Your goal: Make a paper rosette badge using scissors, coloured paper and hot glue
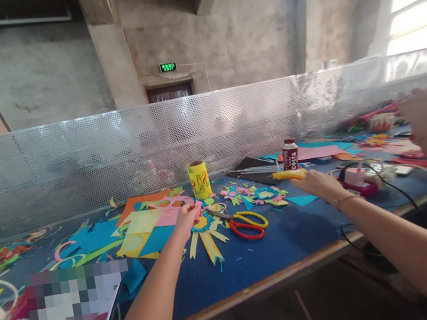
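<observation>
Left hand (188, 221) pinched a pink paper piece (198, 212) at the yellow-tailed rosette (209, 244); right hand (318, 186) grasped a yellow tool (289, 175), well apart. Scissors (233, 223) lay beside the rosette on the blue table (263, 271); a yellow cylinder (199, 181) stood behind.

The person is wearing a thin little band (343, 199) around the wrist, close to the right hand (317, 185). The left arm (149, 294) and right arm (404, 240) are showing bare, and the left hand (188, 219) is looking bare too.
</observation>
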Demonstrator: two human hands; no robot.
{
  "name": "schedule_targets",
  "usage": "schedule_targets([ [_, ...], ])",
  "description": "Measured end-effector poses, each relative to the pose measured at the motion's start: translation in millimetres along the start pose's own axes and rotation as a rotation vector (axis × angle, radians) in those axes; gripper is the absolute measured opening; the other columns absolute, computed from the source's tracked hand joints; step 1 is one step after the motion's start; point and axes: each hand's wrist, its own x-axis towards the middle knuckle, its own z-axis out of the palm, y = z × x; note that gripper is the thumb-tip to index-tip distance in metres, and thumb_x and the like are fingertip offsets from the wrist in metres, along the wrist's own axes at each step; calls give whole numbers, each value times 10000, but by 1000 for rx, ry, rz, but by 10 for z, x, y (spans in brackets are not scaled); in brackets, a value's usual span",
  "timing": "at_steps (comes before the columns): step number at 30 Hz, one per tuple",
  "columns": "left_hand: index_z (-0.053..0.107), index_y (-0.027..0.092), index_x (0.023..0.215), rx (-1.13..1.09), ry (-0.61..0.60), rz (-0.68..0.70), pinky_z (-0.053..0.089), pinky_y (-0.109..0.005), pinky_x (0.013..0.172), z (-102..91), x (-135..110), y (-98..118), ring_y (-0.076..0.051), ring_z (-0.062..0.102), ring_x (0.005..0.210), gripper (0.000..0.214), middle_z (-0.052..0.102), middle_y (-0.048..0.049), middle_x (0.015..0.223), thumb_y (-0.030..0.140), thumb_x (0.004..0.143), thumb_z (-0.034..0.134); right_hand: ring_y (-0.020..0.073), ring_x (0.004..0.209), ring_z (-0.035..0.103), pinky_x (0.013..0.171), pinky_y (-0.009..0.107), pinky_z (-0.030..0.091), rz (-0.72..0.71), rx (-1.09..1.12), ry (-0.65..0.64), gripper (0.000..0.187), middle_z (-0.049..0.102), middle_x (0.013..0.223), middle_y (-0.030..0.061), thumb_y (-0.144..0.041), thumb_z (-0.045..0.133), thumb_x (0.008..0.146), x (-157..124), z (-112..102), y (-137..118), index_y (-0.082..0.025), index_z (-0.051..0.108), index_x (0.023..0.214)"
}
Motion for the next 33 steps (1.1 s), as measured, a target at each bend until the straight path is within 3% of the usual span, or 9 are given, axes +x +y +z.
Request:
schedule_targets([
  [5,583,154,787,147,-50,20,360,-172,456,9,-51,2,-114,549,649,378,637,-53,773,486,647,694,269,869,636,675,310,424,-113,39,83,452,662,949,146,-470,419,816,-228,-147,-673,-135,568,1079],
  [9,582,153,801,205,-50,-8,331,-168,431,4,-68,32,-92,519,578,278,613,-33,735,401,701,658,254,859,631,680,300,413,-379,49,160,425,650,968,139,-449,455,816,-543,84,-1175,-120,514,1078],
  [12,561,151,773,200,-59,-42,289,-172,402,-3,-55,49,-73,465,485,221,580,-11,667,350,716,637,235,875,625,694,285,403,-498,49,168,368,639,987,135,-401,458,842,-692,332,-1383,-119,492,1076],
  [16,542,159,744,184,-52,-43,301,-177,405,-34,-12,22,-65,422,452,187,562,-3,637,328,722,617,223,907,610,694,277,397,-514,42,159,329,621,1019,137,-397,426,886,-719,595,-1431,-124,474,1063],
  [20,530,164,714,256,-33,-38,333,-185,417,-74,10,-6,-77,452,479,158,573,-17,677,310,727,590,214,892,606,667,273,395,-527,29,187,301,607,1017,127,-379,404,905,-684,716,-1377,-122,464,1049],
  [27,474,169,626,336,-72,-44,325,-187,417,-80,-10,-5,-81,432,455,133,505,9,567,214,735,535,204,839,614,617,271,399,-568,-42,155,334,599,1032,134,-384,366,928,-715,750,-1408,-107,451,1094],
  [33,517,159,627,430,-84,-49,348,-190,440,-80,23,-63,-83,448,452,122,541,-4,561,209,731,555,201,849,613,617,268,413,-582,-66,135,340,596,1040,132,-378,338,940,-758,713,-1432,-104,446,1109],
])
